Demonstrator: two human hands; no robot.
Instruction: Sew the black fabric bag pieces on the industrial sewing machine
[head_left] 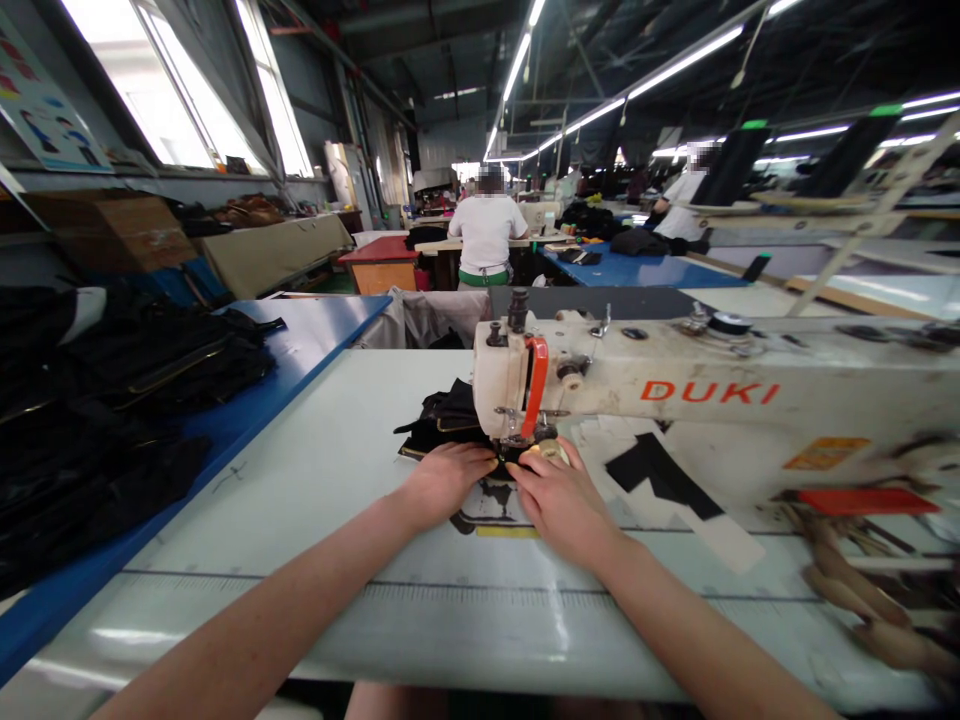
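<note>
A black fabric piece (442, 420) with a gold-toothed zipper lies under the needle area of a white sewing machine (615, 375) marked DUKI. From the left, my left hand (451, 482) holds the fabric down, fingers close together, its fingertips just beside the presser foot (504, 445). My right hand (559, 497) grips the near edge of the same fabric to the right of the needle, fingers bent. Both sets of fingertips almost meet in front of the foot. The fabric under the fingers and machine head is partly hidden.
Black and white scraps (664, 475) lie under the machine arm. A ruler strip (420, 592) runs along the table's front. Black garments (90, 400) are heaped on a blue table (330, 325) at left. A person in a white shirt (487, 230) sits ahead; thread cones (731, 165) stand at right.
</note>
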